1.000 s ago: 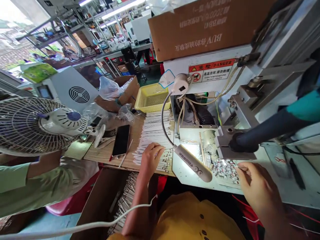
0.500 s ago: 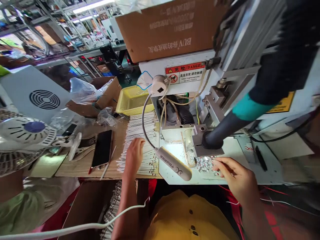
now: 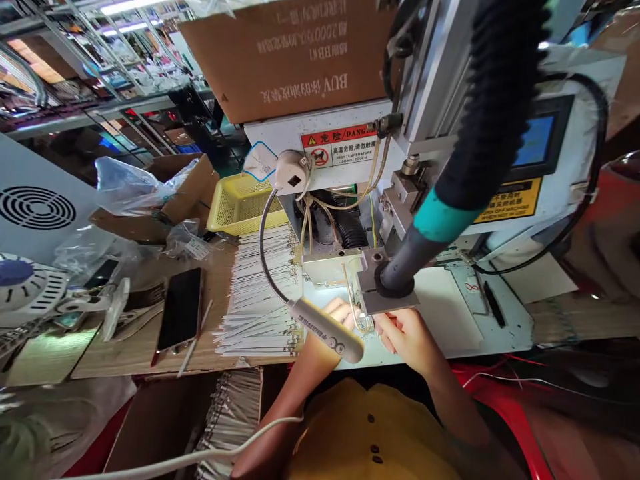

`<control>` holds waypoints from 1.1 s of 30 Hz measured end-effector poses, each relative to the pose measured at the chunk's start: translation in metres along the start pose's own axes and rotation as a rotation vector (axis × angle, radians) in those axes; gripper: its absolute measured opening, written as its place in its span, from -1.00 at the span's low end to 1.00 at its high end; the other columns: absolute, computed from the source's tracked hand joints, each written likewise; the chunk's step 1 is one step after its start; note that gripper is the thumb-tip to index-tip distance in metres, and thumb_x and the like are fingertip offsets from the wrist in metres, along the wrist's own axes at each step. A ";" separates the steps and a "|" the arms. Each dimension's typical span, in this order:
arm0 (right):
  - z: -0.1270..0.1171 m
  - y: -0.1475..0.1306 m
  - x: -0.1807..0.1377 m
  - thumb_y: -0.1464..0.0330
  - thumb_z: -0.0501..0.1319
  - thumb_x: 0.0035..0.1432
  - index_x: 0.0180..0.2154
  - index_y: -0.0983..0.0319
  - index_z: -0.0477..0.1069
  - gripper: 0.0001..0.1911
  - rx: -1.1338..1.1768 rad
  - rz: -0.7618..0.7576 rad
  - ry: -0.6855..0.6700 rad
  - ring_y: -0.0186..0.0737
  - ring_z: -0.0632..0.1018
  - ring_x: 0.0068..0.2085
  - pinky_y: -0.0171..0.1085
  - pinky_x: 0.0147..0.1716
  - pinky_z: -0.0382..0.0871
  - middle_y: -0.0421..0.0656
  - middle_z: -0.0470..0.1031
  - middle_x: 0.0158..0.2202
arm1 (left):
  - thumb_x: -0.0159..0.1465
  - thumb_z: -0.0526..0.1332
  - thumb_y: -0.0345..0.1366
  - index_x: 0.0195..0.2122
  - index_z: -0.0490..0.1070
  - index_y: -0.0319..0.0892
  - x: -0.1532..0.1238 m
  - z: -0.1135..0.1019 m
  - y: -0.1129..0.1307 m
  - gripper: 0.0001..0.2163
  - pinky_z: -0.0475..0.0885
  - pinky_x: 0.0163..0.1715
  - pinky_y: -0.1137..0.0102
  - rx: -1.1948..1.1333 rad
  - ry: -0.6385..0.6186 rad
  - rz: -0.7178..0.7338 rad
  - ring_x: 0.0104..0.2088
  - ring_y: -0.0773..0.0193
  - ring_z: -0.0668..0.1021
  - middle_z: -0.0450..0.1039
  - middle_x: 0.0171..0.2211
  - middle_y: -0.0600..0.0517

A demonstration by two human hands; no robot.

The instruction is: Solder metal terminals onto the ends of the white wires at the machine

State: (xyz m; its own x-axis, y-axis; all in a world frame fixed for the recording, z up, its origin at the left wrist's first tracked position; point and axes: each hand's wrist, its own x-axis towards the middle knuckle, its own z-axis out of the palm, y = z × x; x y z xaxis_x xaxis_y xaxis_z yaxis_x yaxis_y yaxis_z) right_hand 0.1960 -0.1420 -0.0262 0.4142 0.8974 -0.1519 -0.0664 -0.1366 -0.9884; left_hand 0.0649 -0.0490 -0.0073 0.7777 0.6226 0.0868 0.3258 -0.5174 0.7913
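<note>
My left hand (image 3: 339, 311) is at the lit plate in front of the machine, mostly hidden behind the head of a gooseneck lamp (image 3: 326, 337); only a few of its fingers show. My right hand (image 3: 407, 335) is right beside it, fingers curled and pinched just under the metal block (image 3: 370, 299) where a black hose with a teal collar (image 3: 434, 223) ends. What the fingers hold is too small to make out. A thin bent wire (image 3: 351, 300) stands by the block. A fanned stack of white wires (image 3: 255, 293) lies left of my hands.
A phone (image 3: 180, 310) lies on the wooden bench, with a yellow basket (image 3: 240, 203) and an open cardboard box with plastic bags (image 3: 150, 193) behind. A fan (image 3: 23, 287) stands far left. The machine bears a danger label (image 3: 340, 147) and a screen (image 3: 535, 140). A box of wires (image 3: 230, 413) sits below the bench.
My left hand left the stack of white wires and moved right to the metal block. My right hand moved left to meet it. The view swung to the right.
</note>
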 end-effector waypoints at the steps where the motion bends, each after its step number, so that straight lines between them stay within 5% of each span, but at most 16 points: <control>1: 0.000 0.001 0.000 0.00 0.13 0.15 -0.52 0.22 0.17 -0.55 0.011 0.007 -0.003 -0.48 0.19 -0.72 -0.39 -0.77 0.02 -0.28 0.23 -0.62 | 0.28 0.03 -0.34 -0.33 0.48 -0.15 0.001 0.000 0.001 -0.77 0.46 -0.26 0.33 -0.012 0.023 -0.028 -0.31 0.18 0.50 0.46 -0.48 0.00; 25: 0.001 0.002 -0.002 0.10 0.12 0.18 -0.53 0.17 0.10 -0.62 -0.025 -0.033 0.006 -0.41 0.18 -0.71 -0.36 -0.73 0.01 -0.31 0.15 -0.68 | 0.33 -0.02 -0.24 -0.40 0.50 -0.15 0.003 0.001 -0.002 -0.68 0.42 -0.34 0.38 -0.144 0.021 -0.026 -0.40 0.26 0.45 0.47 -0.38 -0.04; 33: 0.000 0.003 0.000 0.18 0.10 0.23 -0.52 0.19 0.10 -0.65 -0.041 -0.025 -0.017 -0.44 0.15 -0.70 -0.37 -0.71 -0.03 -0.34 0.09 -0.69 | 0.30 -0.04 -0.35 -0.51 0.45 -0.15 0.007 0.002 0.006 -0.67 0.44 -0.30 0.38 -0.019 0.029 -0.012 -0.39 0.25 0.47 0.47 -0.42 -0.03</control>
State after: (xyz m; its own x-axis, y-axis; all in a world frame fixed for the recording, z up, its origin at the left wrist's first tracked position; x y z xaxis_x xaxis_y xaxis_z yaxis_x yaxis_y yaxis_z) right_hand 0.1961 -0.1426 -0.0295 0.3995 0.9079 -0.1270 -0.0190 -0.1303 -0.9913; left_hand 0.0734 -0.0482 -0.0031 0.7578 0.6456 0.0945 0.3248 -0.4989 0.8035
